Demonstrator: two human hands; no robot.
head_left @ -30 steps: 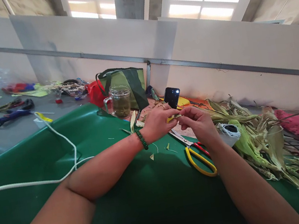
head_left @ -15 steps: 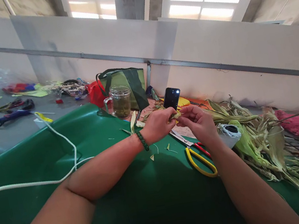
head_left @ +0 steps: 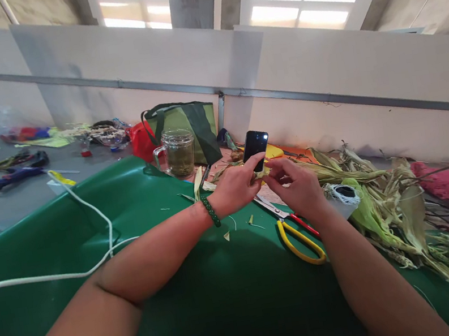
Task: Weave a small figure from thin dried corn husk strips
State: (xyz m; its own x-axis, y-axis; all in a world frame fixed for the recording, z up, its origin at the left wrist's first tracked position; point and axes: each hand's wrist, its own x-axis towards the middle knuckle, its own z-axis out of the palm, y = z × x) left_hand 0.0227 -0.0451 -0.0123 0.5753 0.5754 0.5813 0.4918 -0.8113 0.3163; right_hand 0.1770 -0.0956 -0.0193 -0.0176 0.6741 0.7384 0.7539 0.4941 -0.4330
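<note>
Between both hands, small yellowish-green leaf piece (head_left: pixel 263 173), pinched, partly hidden.

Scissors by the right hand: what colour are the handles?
Scissors: yellow and red handles, head view.

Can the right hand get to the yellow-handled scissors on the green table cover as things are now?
Probably yes. The scissors lie open to view just beside the right hand, but its fingers pinch a small leaf piece with the left hand.
</note>
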